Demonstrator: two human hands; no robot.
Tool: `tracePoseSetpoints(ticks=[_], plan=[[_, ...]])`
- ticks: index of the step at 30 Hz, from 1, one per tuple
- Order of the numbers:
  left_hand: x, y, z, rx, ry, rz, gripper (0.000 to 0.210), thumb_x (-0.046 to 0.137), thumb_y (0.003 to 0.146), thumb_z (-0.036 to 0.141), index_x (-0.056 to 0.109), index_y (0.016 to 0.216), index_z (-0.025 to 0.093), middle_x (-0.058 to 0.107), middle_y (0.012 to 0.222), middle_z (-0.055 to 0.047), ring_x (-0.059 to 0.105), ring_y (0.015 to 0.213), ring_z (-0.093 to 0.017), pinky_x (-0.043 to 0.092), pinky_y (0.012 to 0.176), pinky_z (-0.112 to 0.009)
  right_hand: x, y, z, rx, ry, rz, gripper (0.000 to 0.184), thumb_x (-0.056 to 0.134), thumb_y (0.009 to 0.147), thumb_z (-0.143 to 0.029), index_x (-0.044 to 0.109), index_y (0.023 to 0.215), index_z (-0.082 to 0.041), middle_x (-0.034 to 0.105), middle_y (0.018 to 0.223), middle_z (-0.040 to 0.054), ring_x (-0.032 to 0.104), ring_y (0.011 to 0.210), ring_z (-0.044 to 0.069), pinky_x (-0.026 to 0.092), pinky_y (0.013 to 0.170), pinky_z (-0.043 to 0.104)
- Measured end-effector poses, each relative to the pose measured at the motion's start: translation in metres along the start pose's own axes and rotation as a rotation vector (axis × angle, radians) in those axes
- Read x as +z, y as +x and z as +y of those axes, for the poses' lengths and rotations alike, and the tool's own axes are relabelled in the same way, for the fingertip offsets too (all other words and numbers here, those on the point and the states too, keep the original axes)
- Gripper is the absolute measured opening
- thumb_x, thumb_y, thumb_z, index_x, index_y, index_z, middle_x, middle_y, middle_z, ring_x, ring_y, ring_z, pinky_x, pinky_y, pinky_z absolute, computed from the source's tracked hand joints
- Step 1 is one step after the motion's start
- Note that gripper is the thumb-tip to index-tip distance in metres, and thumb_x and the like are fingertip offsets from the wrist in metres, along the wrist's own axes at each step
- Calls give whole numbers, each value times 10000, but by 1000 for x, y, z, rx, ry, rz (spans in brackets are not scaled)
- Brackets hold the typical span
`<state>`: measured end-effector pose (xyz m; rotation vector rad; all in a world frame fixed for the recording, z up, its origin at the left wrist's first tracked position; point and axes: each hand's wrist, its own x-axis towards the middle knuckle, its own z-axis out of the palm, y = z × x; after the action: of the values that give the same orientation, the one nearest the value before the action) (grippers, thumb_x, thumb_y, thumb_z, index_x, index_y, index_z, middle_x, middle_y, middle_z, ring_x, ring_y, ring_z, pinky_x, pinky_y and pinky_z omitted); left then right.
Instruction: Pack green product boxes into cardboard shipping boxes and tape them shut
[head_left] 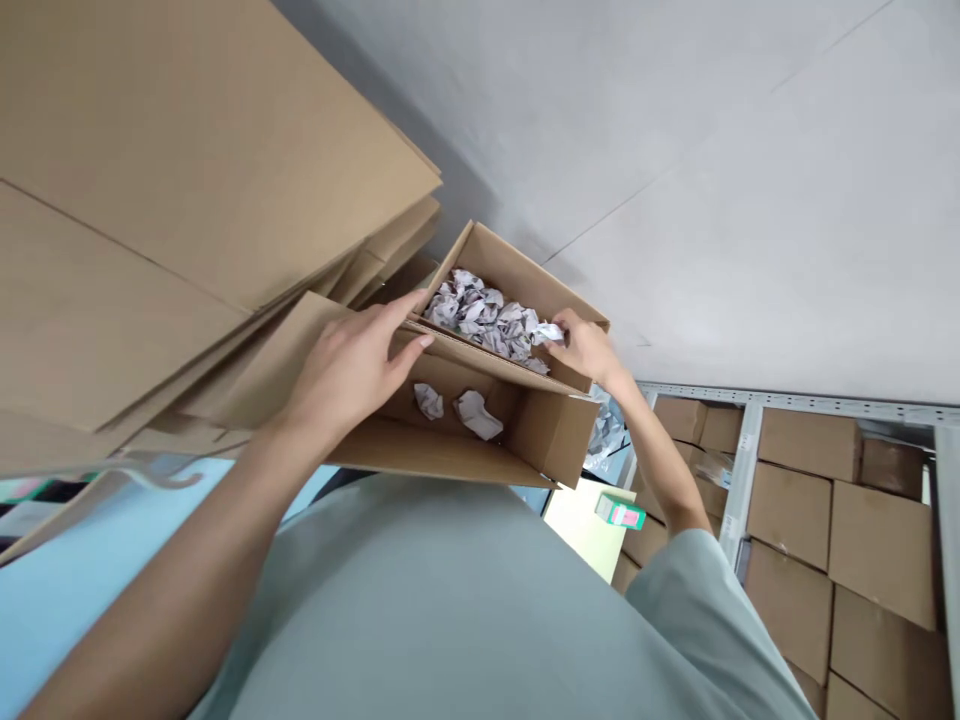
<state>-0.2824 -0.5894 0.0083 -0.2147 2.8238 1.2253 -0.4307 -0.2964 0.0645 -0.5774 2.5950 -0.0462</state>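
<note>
Two open cardboard boxes stand against each other in the middle. The far box (525, 262) holds many crumpled balls of printed paper. Over its right end, my right hand (589, 348) has its fingers closed on a piece of crumpled paper (546, 333). My left hand (352, 355) is at the left corner where the boxes meet, thumb and fingers spread apart; whether it presses on the cardboard I cannot tell. Inside the near box (450, 455), close to my body, lie two crumpled paper pieces (478, 415), apart from each other.
Large flat cardboard sheets (195, 150) lean in a stack on the left. A grey wall (712, 180) rises behind the boxes. Metal shelving (742, 470) with stacked cartons (787, 510) is at right. Beside my body sits a small green-and-pink box (621, 512) on a pale yellow surface.
</note>
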Motion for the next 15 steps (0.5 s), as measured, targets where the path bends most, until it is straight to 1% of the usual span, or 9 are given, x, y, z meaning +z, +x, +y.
tracePoseSetpoints(ticks=[2,3,5,7,9,11,13,15], plan=[[1,0,-1,13,-16,5,642,463,1102,456,483,1686,190,728,1488,-139,714,1269,-322,503,1156,-448,-14,-49,-14,-15,145,100,361,676,1036,-407,628,1347,-230,823,1142,77,792,941,270,573,843,358],[2,0,-3,18,-24,7,653,469,1095,453,479,1692,188,729,1482,-145,718,1265,-330,509,1151,-450,-17,-71,-23,-31,205,114,366,654,1043,-429,622,1350,-232,819,1058,59,779,859,252,556,786,337],[5,0,-6,28,-36,11,668,472,1086,450,469,1702,190,722,1491,-152,715,1281,-343,513,1153,-460,-16,-106,-43,-90,297,89,368,635,1045,-434,617,1356,-239,794,937,20,746,745,221,519,723,308],[6,0,-8,41,-47,14,669,456,1086,441,461,1710,197,707,1519,-151,699,1322,-352,510,1168,-475,-6,-122,-64,-143,354,30,351,653,1035,-420,632,1336,-239,765,846,-12,726,702,207,501,707,296],[5,1,-9,50,-64,-2,661,433,1091,425,457,1714,204,698,1541,-143,678,1369,-351,509,1184,-480,11,-120,-84,-177,406,-41,313,675,1037,-409,658,1294,-232,748,792,-28,730,707,208,504,712,290],[1,3,-8,46,-86,-38,654,411,1096,404,451,1720,212,695,1552,-132,666,1399,-339,514,1191,-474,28,-105,-102,-193,471,-124,302,660,1071,-435,675,1281,-219,764,796,-25,743,698,204,521,723,288],[-7,3,-6,56,-103,-56,657,408,1097,394,441,1728,214,672,1588,-126,650,1432,-324,506,1212,-467,43,-89,-118,-181,510,-189,366,635,1106,-482,674,1335,-200,811,872,1,763,687,204,549,752,296],[-19,0,-4,87,-124,-26,669,421,1098,397,414,1741,212,626,1645,-123,631,1466,-305,482,1248,-463,51,-84,-128,-141,474,-174,435,660,1101,-513,676,1388,-187,849,979,50,805,771,235,573,814,315]])
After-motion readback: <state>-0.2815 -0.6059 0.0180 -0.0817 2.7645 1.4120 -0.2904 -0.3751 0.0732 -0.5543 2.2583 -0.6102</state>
